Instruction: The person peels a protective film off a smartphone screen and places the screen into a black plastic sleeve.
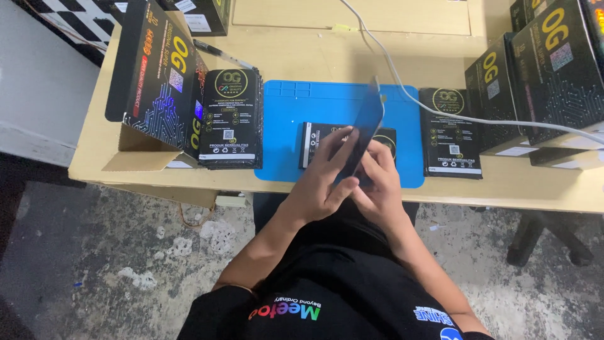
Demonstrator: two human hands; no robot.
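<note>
I'm looking down on my bench point(296, 63), pale wood-coloured top, its near edge running across just ahead of me. Along the far edge sits a second lighter panel point(352, 16) of the same tone. Under the near edge, the floor point(94, 252) is rough grey concrete, stained dark in patches and scattered with white flecks and scraps. Off the bench's left edge there's a grey-white slab point(38, 94), and past the far left corner a black-and-white chequered surface point(75, 16). Below the right end, the dark legs of a stand point(544, 236) rest on the floor. Light is even and soft.
</note>
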